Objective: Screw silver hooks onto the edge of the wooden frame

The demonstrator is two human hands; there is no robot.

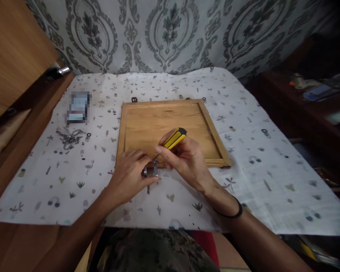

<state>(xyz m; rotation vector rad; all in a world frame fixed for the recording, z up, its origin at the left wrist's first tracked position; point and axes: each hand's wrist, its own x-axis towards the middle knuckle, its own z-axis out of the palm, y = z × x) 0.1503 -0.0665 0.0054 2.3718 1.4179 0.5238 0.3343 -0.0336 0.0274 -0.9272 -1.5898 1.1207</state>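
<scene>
A framed wooden panel [164,130] lies flat on the patterned cloth, its near edge towards me. At that edge my left hand [132,173] grips a small shiny metal fitting [151,172] between thumb and fingers; whether it is a latch or a hinge is unclear. My right hand [188,160] is closed round a yellow and black screwdriver [174,139], tilted with its handle up to the right. The thin shaft slants down to the fitting. Fingers partly hide the tip, and I cannot make out a screw.
Left of the panel, a heap of metal pieces [70,139] lies on the white cloth [257,189]. Behind it is a blurred-out phone-like object [78,107]. A wooden cabinet [17,56] borders the left side; a patterned curtain [170,34] hangs behind. Blurred items lie on the right.
</scene>
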